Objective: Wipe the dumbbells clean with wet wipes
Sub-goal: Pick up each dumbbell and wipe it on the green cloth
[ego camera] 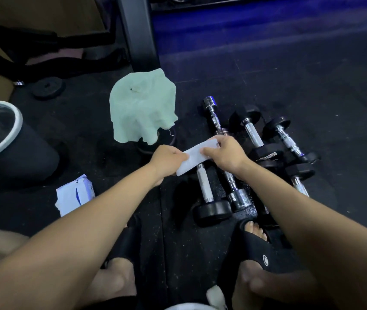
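A white wet wipe (194, 156) is stretched between my two hands above the floor. My left hand (166, 161) pinches its lower left end, my right hand (225, 153) pinches its upper right end. Under the wipe lie several dumbbells side by side on the dark mat: a black-headed one with a chrome handle (209, 198), an all-chrome one (217, 121), and two more black-headed ones (252, 133) (288, 139) to the right. The wipe hides the middle of the two nearest dumbbells.
A pale green cloth (142, 106) is draped over an upright object just left of the dumbbells. A white and blue wipes pack (75, 194) lies at lower left. A dark bin with a white rim (10, 144) stands at far left. My sandalled feet (254, 242) are below.
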